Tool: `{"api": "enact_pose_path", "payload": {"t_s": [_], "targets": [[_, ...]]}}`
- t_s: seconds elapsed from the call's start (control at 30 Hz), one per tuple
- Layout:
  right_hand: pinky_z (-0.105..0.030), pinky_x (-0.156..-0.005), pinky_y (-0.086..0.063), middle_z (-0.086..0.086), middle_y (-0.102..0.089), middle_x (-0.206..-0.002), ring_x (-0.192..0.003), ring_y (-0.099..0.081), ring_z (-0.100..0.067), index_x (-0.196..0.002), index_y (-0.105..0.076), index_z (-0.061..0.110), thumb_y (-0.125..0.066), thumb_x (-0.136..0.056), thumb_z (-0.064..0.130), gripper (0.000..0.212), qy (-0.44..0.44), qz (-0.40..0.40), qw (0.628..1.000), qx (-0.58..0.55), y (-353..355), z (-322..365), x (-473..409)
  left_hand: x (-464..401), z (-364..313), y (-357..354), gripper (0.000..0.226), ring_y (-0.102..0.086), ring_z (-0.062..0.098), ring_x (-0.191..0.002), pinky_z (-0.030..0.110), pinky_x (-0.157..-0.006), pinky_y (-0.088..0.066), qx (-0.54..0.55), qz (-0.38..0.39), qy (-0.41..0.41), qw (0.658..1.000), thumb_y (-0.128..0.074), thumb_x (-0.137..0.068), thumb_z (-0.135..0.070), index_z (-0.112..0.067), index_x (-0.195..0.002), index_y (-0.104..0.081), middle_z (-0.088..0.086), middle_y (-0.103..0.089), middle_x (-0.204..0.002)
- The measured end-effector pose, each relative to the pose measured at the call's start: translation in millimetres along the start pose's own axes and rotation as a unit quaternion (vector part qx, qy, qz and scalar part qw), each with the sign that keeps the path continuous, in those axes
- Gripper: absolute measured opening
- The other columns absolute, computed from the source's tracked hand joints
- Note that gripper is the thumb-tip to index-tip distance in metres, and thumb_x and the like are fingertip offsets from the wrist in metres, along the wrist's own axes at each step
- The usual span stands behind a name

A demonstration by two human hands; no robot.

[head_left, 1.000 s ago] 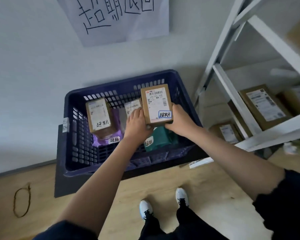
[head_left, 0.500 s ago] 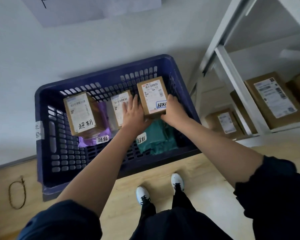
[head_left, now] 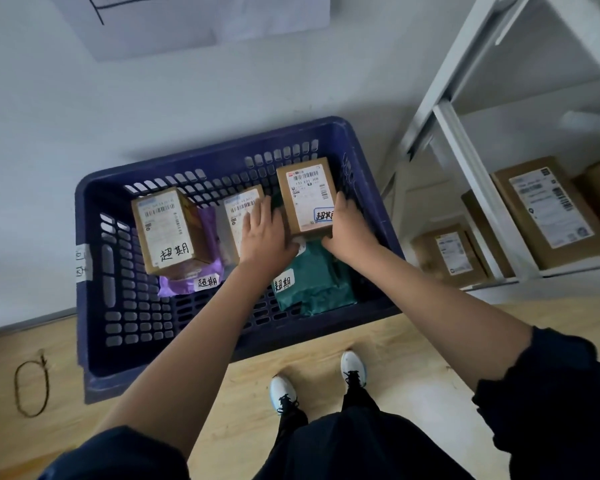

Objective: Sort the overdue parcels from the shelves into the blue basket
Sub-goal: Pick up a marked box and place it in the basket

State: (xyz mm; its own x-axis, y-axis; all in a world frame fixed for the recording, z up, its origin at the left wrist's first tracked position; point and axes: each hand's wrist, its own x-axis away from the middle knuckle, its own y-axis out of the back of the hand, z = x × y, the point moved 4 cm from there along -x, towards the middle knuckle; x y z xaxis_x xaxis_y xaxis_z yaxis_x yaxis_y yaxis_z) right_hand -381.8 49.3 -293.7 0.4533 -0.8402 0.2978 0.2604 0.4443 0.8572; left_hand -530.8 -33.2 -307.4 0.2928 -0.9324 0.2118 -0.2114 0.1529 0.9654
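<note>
Both hands reaching into blue basket (head_left: 94, 306), left hand (head_left: 265, 235) and right hand (head_left: 349, 230) gripping a brown parcel (head_left: 303, 199) by its near corners, parcel sitting in basket's far right corner, partly overlying green mailer (head_left: 314, 282), labelled box (head_left: 165, 230) lying at left.

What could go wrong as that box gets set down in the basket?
The brown box held by the left hand and right hand sits above the soft green bag, so it may tip or slide once let go. It is close to the blue basket wall on the right and could wedge there at a tilt. The left hand also lies over a neighbouring small box and might nudge it while pulling out.
</note>
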Motion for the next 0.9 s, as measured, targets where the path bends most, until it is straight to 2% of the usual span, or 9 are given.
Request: {"api": "enact_pose_path", "payload": {"t_s": [0.13,0.23,0.33,0.47,0.57,0.7,0.9], "targets": [[-0.038,-0.098,-0.05,-0.016,-0.044,-0.135,-0.12,-0.052,-0.03,-0.154,-0.02,0.005,-0.079,-0.08,0.012,0.094,0.06,-0.028,0.997,0.027,19,9,28,33,5,19,0.088,-0.002,0.031,-0.156,0.05,-0.126,-0.008,0.016,0.008,0.011,1.0,-0.051,-0.093,-0.062,-0.009,-0.157,-0.022,0.013,-0.01,-0.168],[-0.04,-0.104,-0.049,-0.013,-0.04,-0.144,-0.127,-0.048,-0.028,-0.156,-0.02,0.009,-0.075,-0.085,0.015,0.09,0.118,-0.054,0.991,0.044,31,19,62,72,16,33,0.082,-0.003,0.03,-0.156,0.048,-0.126,-0.012,0.012,-0.002,0.005,1.0,-0.053,-0.095,-0.059,-0.011,-0.156,-0.026,0.011,-0.009,-0.169],[-0.039,-0.109,-0.047,-0.01,-0.036,-0.153,-0.136,-0.042,-0.025,-0.153,-0.034,0.008,-0.067,-0.094,0.02,0.069,0.167,-0.072,0.982,0.059,42,32,92,110,26,50,0.08,-0.009,0.03,-0.156,0.045,-0.125,-0.012,0.018,-0.031,0.003,0.999,-0.051,-0.095,-0.06,-0.013,-0.156,-0.028,0.01,-0.014,-0.168],[-0.035,-0.104,-0.051,-0.007,-0.051,-0.141,-0.129,-0.051,-0.022,-0.142,-0.053,0.007,-0.065,-0.095,0.019,0.05,0.224,-0.108,0.966,0.065,47,51,129,147,32,63,0.079,-0.012,0.029,-0.155,0.044,-0.125,-0.014,0.034,-0.057,-0.017,0.998,-0.048,-0.096,-0.059,-0.014,-0.157,-0.025,0.009,-0.02,-0.167],[-0.033,-0.102,-0.05,-0.008,-0.055,-0.136,-0.126,-0.054,-0.023,-0.138,-0.057,0.005,-0.067,-0.094,0.018,0.047,0.228,-0.132,0.963,0.053,43,58,149,163,28,66,0.077,-0.015,0.03,-0.154,0.044,-0.124,-0.017,0.044,-0.067,-0.032,0.996,-0.049,-0.097,-0.057,-0.013,-0.156,-0.029,0.01,-0.023,-0.166],[-0.037,-0.099,-0.054,-0.009,-0.057,-0.131,-0.123,-0.054,-0.024,-0.136,-0.058,0.003,-0.067,-0.093,0.017,0.046,0.211,-0.139,0.967,0.038,33,52,174,179,12,59,0.067,-0.026,0.033,-0.151,0.051,-0.122,-0.029,0.047,-0.083,-0.068,0.993,-0.052,-0.097,-0.051,-0.011,-0.149,-0.039,0.011,-0.033,-0.16],[-0.034,-0.096,-0.052,-0.009,-0.057,-0.135,-0.125,-0.054,-0.025,-0.138,-0.057,0.003,-0.066,-0.095,0.017,0.046,0.2,-0.143,0.968,0.045,38,22,221,203,-27,55,0.07,-0.025,0.031,-0.151,0.046,-0.122,-0.023,0.03,-0.094,-0.075,0.992,-0.054,-0.096,-0.05,-0.011,-0.152,-0.039,0.01,-0.033,-0.161]]}}
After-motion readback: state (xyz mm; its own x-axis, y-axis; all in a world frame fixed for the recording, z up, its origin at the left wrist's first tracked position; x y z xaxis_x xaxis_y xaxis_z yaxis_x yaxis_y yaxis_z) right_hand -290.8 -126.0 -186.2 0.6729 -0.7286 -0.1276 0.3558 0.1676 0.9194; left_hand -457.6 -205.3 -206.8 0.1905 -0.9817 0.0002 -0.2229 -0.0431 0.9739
